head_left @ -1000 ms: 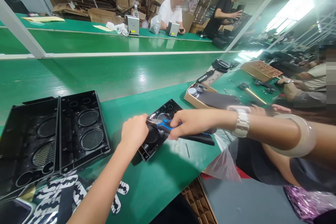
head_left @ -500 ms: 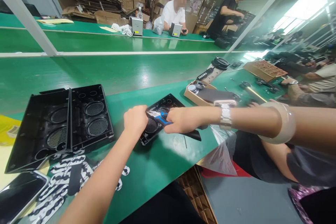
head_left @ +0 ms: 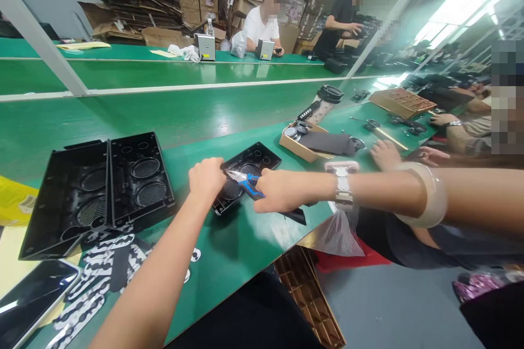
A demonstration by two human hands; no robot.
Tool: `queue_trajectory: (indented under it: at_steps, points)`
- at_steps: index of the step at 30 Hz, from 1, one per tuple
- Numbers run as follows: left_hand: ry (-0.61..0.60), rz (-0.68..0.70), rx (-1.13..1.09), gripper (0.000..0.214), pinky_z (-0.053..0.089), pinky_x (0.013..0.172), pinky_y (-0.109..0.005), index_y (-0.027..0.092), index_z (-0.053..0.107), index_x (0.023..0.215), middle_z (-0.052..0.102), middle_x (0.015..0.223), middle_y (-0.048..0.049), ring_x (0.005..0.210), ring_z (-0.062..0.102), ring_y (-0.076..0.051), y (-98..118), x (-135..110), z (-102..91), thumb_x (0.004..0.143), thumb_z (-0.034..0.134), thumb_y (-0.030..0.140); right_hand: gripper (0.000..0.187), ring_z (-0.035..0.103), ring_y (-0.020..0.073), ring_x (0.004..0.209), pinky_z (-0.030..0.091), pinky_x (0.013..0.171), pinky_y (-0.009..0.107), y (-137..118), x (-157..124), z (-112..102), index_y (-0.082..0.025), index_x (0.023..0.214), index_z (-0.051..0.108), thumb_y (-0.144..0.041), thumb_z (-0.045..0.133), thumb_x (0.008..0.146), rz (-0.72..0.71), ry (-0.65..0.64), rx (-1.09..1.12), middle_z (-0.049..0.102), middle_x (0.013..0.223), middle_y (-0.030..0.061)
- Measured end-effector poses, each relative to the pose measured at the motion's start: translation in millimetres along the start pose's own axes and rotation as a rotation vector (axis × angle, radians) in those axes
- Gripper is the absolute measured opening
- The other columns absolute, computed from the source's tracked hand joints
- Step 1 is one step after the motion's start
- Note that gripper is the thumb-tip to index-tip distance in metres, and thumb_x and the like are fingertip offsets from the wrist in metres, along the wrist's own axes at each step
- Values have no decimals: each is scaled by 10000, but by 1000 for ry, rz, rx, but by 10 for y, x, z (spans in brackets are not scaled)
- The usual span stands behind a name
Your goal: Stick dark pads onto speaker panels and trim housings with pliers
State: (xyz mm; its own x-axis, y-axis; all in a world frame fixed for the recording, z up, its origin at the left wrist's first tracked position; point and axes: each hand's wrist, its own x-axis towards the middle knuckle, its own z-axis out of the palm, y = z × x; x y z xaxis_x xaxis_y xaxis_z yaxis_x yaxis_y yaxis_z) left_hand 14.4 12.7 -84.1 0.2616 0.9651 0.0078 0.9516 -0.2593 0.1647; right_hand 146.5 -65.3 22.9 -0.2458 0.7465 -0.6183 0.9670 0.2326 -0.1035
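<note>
While the green workbench (head_left: pixel 229 262) bore a black plastic speaker shell (head_left: pixel 245 174) near its edge, the left hand (head_left: pixel 207 179) clamped that shell steady so the right hand (head_left: pixel 275 197), closed around blue-handled pliers (head_left: pixel 244 181), could reach inside.

Green bench (head_left: pixel 229 251): black speaker shells (head_left: pixel 102 188) (two, side by side), cardboard tray (head_left: pixel 301 148), phone (head_left: pixel 30 297).

black speaker shell (head_left: pixel 249 166) lies flat on green bench, blue-handled pliers (head_left: pixel 245 182) over it
</note>
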Motion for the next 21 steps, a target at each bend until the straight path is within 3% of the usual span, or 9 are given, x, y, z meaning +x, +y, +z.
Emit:
queue_trajectory:
  at_steps: [6, 11, 15, 18, 21]
  points:
    - [-49, 2, 6, 299, 472, 691, -372, 211, 621, 933, 647, 922, -122, 880, 613, -306, -7, 7, -28, 768, 373, 180, 287, 379, 106, 439, 295, 426, 247, 98, 132, -18, -162, 603, 457, -373, 439, 796, -13, -27, 178, 426, 531, -6]
    - [-288, -25, -58, 288, 471, 662, -334, 153, 633, 936, 647, 976, -159, 854, 625, -290, -22, 175, -116, 727, 438, 188, 392, 321, 84, 508, 243, 476, 240, 434, -94, 61, -159, 545, 450, -470, 550, 761, -122, 15, 442, 340, 565, -39]
    - [-485, 55, -199, 202, 416, 533, -258, 160, 617, 659, 657, 737, -82, 659, 614, -205, -84, 205, -362, 710, 485, 303, 297, 486, 142, 726, 345, 664, 265, 908, -410, 465, -144, 572, 594, -393, 616, 731, -95, 238, 643, 506, 804, 15]
    - [-431, 43, -220, 293, 388, 521, -292, 179, 559, 628, 618, 695, -63, 640, 585, -216, -84, -1, -575, 763, 404, 387, 311, 524, 205, 794, 378, 741, 314, 1244, -417, 907, -154, 579, 612, -419, 585, 739, 64, 482, 745, 528, 822, 47]
    - [-341, -19, -65, 211, 403, 579, -331, 191, 521, 722, 596, 807, -65, 730, 577, -243, -17, -301, -662, 790, 402, 351, 350, 543, 232, 793, 412, 757, 354, 1416, -193, 1291, -163, 541, 559, -425, 526, 772, 307, 663, 636, 524, 834, 76]
